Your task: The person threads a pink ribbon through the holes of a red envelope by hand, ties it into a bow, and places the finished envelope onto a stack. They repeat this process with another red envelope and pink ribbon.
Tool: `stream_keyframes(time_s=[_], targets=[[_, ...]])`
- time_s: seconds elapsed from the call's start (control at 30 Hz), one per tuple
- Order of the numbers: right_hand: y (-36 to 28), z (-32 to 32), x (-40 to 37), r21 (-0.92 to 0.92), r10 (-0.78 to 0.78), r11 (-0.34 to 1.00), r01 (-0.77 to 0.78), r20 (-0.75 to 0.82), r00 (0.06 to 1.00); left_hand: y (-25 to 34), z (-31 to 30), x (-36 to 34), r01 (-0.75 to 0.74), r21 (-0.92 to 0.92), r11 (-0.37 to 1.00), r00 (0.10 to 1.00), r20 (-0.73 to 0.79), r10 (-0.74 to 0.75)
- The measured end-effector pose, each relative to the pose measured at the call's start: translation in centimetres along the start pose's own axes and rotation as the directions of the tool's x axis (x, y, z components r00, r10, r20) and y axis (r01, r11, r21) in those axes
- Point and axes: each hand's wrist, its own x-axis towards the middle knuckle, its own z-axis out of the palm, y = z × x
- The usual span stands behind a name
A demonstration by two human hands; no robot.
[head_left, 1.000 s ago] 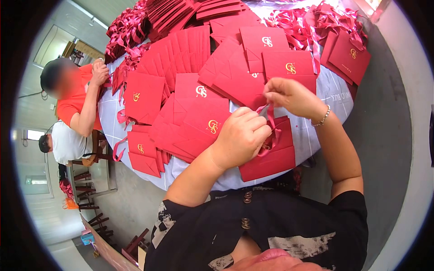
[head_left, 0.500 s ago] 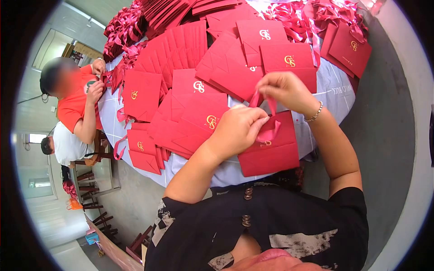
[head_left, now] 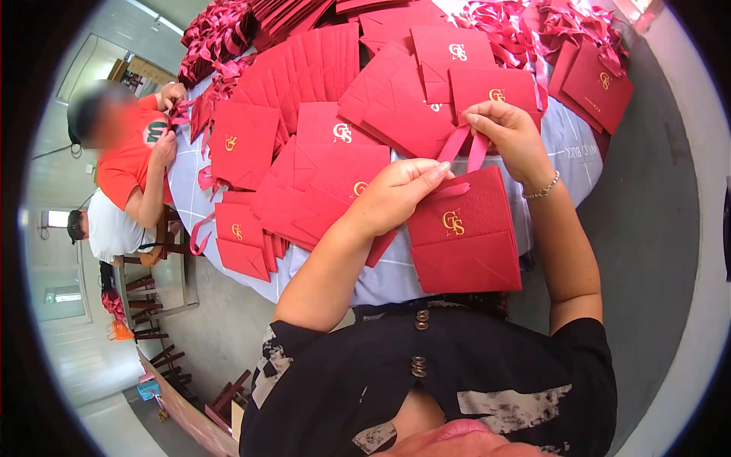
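Note:
A red paper bag (head_left: 466, 236) with a gold logo lies at the table's near edge, its folded base toward me. Pink ribbon (head_left: 477, 152) rises from its top edge in a loop. My left hand (head_left: 402, 194) pinches the ribbon just above the bag's upper left corner. Higher and to the right, my right hand (head_left: 502, 133), with a bracelet at the wrist, pinches the top of the loop between thumb and fingers. A short ribbon piece lies across the bag below my left fingertips.
Flat red bags (head_left: 343, 164) overlap across the cloth-covered table (head_left: 567, 145). Ribbon heaps (head_left: 217, 38) lie at the far side. A person in orange (head_left: 126, 164) handles ribbon at the left; another person in white (head_left: 114, 228) sits behind. Stools stand beyond.
My right hand has risen and moved right, drawing the ribbon up into a longer loop. My left hand has shifted slightly up, and more of the bag's front and logo shows.

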Motion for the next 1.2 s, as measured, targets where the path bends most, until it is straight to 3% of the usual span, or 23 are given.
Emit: stream_keyframes(time_s=[0.07,0.13,0.17,0.2,0.23,0.27,0.33,0.43,0.47,0.7,0.83,1.0,1.07,1.2], targets=[[-0.2,0.4,-0.7,0.022,0.004,1.000,-0.004,-0.009,1.000,0.4,0.0,0.0,0.018,0.039,0.999,0.998,0.059,-0.020],[-0.6,1.8,-1.6,-0.028,-0.117,0.993,0.114,-0.265,0.957,0.3,-0.3,0.3,0.031,0.081,0.996,0.992,0.118,-0.040],[-0.7,1.9,-2.1,-0.031,-0.119,0.993,0.115,-0.260,0.958,-0.3,-0.7,0.5,0.052,0.132,0.990,0.993,0.102,-0.065],[-0.8,1.9,-2.5,-0.400,-0.455,0.854,0.332,-0.268,0.849,-0.6,-0.9,0.6,0.075,0.182,0.980,0.992,0.084,-0.091],[-1.1,2.0,-3.0,-0.706,-0.731,0.548,0.449,-0.144,0.667,-0.8,-1.0,0.7,0.074,0.178,0.981,0.993,0.079,-0.089],[-1.8,1.6,-4.0,-0.730,-0.741,0.451,0.513,0.013,0.671,-1.0,-1.1,0.8,0.080,0.189,0.979,0.994,0.056,-0.092],[-2.8,1.5,-5.6,-0.596,-0.597,0.480,0.644,0.316,0.737,-1.4,-1.0,0.8,0.088,0.192,0.977,0.995,0.029,-0.095],[-2.6,2.8,-7.0,-0.652,-0.433,0.370,0.662,0.510,0.744,-1.5,-0.9,0.9,0.057,0.307,0.950,0.998,-0.017,-0.055],[-2.0,2.9,-7.0,-0.677,-0.460,0.292,0.675,0.520,0.720,-1.3,-0.9,0.9,0.078,0.332,0.940,0.997,-0.006,-0.080],[-0.7,2.4,-7.0,-0.724,-0.342,0.319,0.612,0.514,0.786,-1.1,-0.8,0.9,0.033,0.459,0.888,0.999,0.001,-0.037],[-0.3,2.8,-6.7,-0.680,-0.409,0.279,0.678,0.555,0.725,-1.9,-1.0,1.0,-0.027,0.490,0.871,1.000,0.007,0.027],[-0.1,3.0,-6.6,-0.663,-0.374,0.310,0.681,0.573,0.729,-1.7,-1.0,1.0,0.029,0.462,0.887,0.997,0.054,-0.060],[-0.7,2.8,-6.6,-0.650,-0.288,0.386,0.654,0.589,0.755,-1.4,-0.9,0.9,-0.002,0.491,0.871,0.996,0.078,-0.041],[-1.9,2.3,-6.1,-0.676,-0.142,0.415,0.608,0.612,0.778,-1.3,-0.7,0.7,-0.048,0.513,0.857,0.994,0.109,-0.009]])
